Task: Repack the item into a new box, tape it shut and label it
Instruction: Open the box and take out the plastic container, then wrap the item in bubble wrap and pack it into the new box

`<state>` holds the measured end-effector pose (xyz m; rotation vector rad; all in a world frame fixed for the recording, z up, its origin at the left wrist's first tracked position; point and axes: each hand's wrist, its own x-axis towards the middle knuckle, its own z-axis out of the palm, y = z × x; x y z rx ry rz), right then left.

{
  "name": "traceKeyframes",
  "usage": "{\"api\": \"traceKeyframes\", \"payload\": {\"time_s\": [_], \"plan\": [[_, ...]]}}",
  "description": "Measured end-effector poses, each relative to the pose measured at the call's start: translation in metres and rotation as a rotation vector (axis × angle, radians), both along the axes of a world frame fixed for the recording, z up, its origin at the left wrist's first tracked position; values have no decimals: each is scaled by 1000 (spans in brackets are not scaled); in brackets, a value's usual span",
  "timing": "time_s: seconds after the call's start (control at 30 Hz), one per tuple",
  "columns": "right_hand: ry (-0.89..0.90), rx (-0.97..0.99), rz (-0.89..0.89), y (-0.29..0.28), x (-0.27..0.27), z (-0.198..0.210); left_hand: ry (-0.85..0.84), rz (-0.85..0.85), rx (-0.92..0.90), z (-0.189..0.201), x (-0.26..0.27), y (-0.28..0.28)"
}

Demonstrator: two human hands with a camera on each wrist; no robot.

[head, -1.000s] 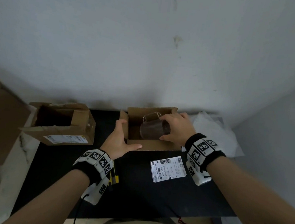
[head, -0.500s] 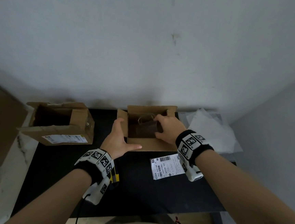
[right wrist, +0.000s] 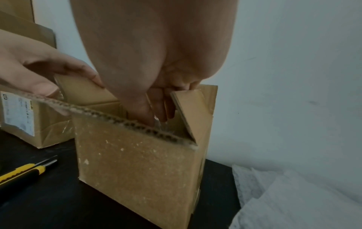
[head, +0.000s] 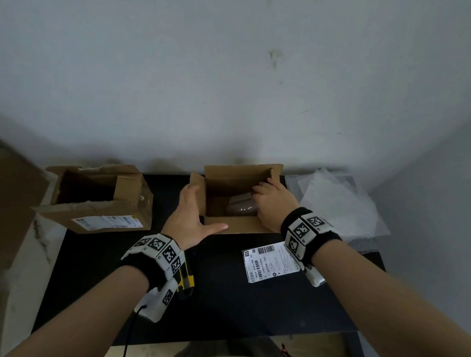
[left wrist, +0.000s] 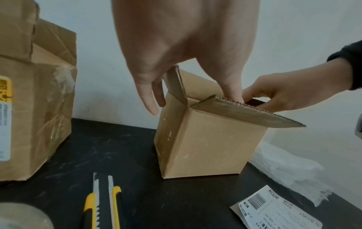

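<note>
A small open cardboard box (head: 237,226) stands at the back middle of the black table (head: 217,305). A brown glass mug (head: 240,208) lies on its side inside it. My right hand (head: 266,203) reaches down into the box and grips the mug's right end; in the right wrist view its fingers (right wrist: 156,111) go below the rim. My left hand (head: 197,215) lies flat against the box's (left wrist: 205,147) left flap, thumb across the front flap. A white shipping label (head: 271,262) lies loose in front of the box.
The old torn box (head: 98,197) with its label sits at the back left. White wrapping sheets (head: 337,207) are piled at the right. Two yellow utility knives (left wrist: 103,201) and a tape roll (left wrist: 21,216) lie under my left wrist. A large carton fills the far left.
My right hand has lowered the mug from above the box's rim down into the box. My left hand has stayed on the left and front flaps.
</note>
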<state>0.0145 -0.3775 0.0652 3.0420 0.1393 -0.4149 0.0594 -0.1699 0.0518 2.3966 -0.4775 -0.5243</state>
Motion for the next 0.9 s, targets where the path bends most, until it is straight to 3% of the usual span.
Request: {"api": "traceKeyframes", "payload": {"time_s": [0.1, 0.3, 0.53, 0.9], "plan": [[-34, 26, -31, -2, -6, 1, -60, -49, 8, 2, 0, 1], [-181, 256, -174, -4, -20, 8, -208, -138, 78, 7, 2, -1], [-225, 337, -353, -10, -37, 26, -397, -310, 157, 25, 6, -25], [-142, 225, -600, -59, -88, 46, -427, -617, -19, 51, -24, -121]]}}
